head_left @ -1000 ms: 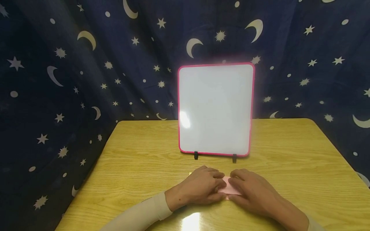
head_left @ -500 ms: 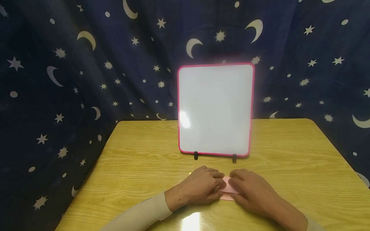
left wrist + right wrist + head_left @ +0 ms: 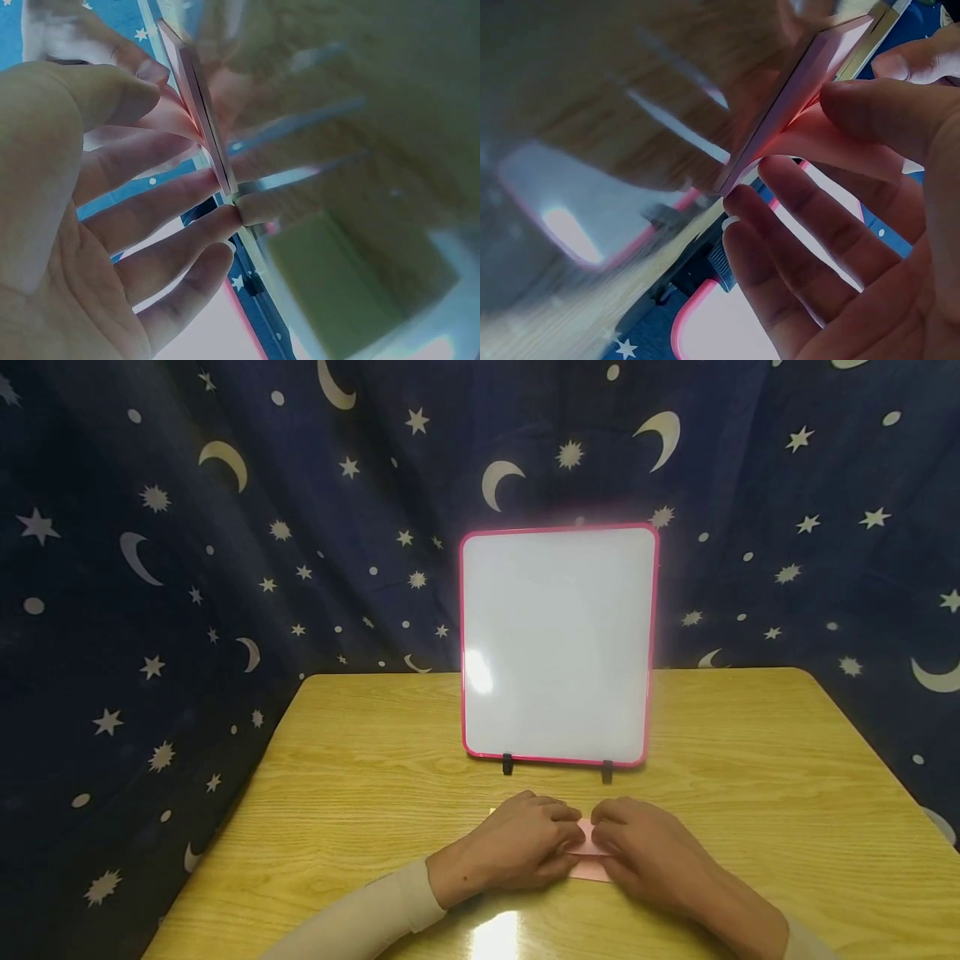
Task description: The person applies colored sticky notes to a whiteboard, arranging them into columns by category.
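Note:
A pad of pink sticky notes (image 3: 591, 868) lies on the table between the two hands, its top sheet (image 3: 587, 837) lifted along the near edge and bent away from the pad. My left hand (image 3: 528, 843) pinches the left part of this sheet between thumb and fingers. The right hand (image 3: 648, 856) pinches its right part, with the thumb (image 3: 855, 112) on one face and fingers behind. In both wrist views the sheet curls up from the pad's thick edge (image 3: 199, 105). The hands cover both ends of the pad in the head view.
A yellow pad (image 3: 330, 285) lies on the table beside the left hand; only its corner (image 3: 492, 811) shows in the head view. Behind the hands a pink-framed whiteboard (image 3: 557, 643) stands on small black feet (image 3: 507, 764). A star-and-moon curtain (image 3: 360, 527) hangs behind the wooden table (image 3: 360, 735).
The sheet's near edge has risen, so more of the pad shows below it. The right hand has shifted slightly left, closer to the left hand, which stays almost in place.

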A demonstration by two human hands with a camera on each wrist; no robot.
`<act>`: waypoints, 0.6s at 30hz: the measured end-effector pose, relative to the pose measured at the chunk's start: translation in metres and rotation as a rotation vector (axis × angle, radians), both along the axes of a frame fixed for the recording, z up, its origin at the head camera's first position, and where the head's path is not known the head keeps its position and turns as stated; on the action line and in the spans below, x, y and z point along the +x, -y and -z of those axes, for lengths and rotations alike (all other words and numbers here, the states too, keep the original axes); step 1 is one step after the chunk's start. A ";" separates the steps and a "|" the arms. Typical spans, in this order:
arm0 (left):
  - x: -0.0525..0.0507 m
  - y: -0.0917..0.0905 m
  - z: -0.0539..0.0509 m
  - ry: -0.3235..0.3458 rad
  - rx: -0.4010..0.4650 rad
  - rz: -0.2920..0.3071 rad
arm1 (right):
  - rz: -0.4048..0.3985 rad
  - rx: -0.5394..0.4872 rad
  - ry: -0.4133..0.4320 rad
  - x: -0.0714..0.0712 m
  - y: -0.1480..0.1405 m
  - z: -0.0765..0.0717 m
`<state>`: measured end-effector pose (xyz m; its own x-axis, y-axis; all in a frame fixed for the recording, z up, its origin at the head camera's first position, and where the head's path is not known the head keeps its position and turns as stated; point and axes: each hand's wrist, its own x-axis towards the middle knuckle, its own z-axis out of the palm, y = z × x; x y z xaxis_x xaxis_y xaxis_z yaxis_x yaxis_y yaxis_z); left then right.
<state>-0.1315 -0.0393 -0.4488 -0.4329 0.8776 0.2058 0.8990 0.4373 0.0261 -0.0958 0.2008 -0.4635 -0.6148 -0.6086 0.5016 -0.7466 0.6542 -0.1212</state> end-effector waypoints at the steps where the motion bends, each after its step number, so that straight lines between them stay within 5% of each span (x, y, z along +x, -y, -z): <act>1: 0.000 0.000 0.000 0.002 -0.004 -0.001 | 0.000 0.001 -0.003 -0.001 0.000 0.000; 10: 0.003 0.002 -0.006 0.033 0.032 -0.018 | -0.018 -0.020 0.011 -0.006 0.000 -0.002; 18: 0.011 0.003 -0.011 -0.045 0.121 -0.014 | -0.002 -0.032 0.057 -0.009 -0.002 -0.003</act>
<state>-0.1206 -0.0420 -0.4380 -0.4328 0.8392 0.3293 0.8942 0.4459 0.0390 -0.1051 0.2030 -0.4603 -0.6416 -0.5941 0.4853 -0.7392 0.6478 -0.1843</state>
